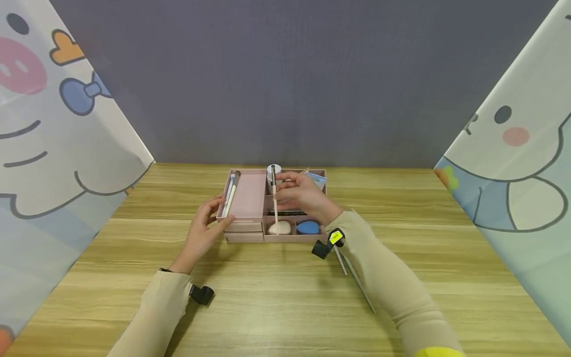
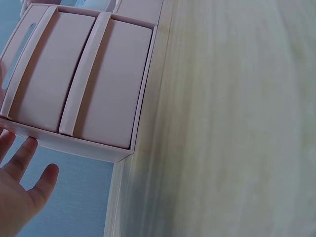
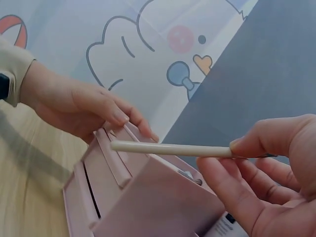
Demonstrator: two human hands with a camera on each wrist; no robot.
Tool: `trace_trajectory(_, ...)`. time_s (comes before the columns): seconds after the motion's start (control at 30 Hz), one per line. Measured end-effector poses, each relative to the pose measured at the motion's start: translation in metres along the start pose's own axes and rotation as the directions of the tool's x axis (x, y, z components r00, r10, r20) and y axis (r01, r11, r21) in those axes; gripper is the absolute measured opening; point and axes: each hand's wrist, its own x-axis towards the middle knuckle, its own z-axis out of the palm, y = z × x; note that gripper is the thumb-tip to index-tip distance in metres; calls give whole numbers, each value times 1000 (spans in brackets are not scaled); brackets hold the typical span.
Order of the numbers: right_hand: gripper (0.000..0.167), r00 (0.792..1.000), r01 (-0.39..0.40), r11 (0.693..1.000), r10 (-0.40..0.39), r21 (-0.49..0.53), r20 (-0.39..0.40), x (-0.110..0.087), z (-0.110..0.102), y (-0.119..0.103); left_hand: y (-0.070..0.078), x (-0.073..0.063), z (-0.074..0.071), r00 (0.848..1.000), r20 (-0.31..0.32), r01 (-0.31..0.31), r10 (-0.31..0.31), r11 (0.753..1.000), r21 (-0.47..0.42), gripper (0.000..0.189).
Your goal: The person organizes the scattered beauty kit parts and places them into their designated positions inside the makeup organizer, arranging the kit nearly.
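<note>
A pink makeup organizer (image 1: 250, 196) stands on the table. My left hand (image 1: 202, 230) grips its left front corner, thumb over the front edge and fingers along the left wall. Above the right compartments, my right hand (image 1: 305, 196) pinches a slim makeup brush (image 1: 275, 210) with a pale handle and a dark upper end. Its pale handle end points toward me, clear of the box in the right wrist view. More brushes (image 1: 232, 191) lie in the left compartment. A cream makeup sponge (image 1: 280, 227) and a blue makeup sponge (image 1: 308, 227) sit in the front compartments.
Two thin sticks, a short one (image 1: 340, 260) and a longer one (image 1: 360, 285), lie on the table beneath my right forearm. A white bottle (image 1: 274, 171) and a blue-and-white packet (image 1: 317, 178) stand in the back compartments. Two drawers (image 2: 54, 69) face front. A grey panel (image 1: 285, 79) rises behind.
</note>
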Motion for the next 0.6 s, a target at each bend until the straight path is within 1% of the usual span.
trace_trajectory(0.17, 56, 1000, -1, 998, 3, 58, -20, 5, 7, 3, 0, 0, 0, 1000, -4, -5, 5, 1000, -6, 44)
trace_trajectory(0.47, 55, 998, 11, 992, -4, 129, -62, 15, 22, 6, -1, -1, 0, 1000, -14, -25, 25, 1000, -4, 44)
trace_trajectory(0.6, 54, 998, 4, 987, 7, 161, -66, 18, 27, 6, -1, 0, 0, 1000, -12, -24, 24, 1000, -4, 44)
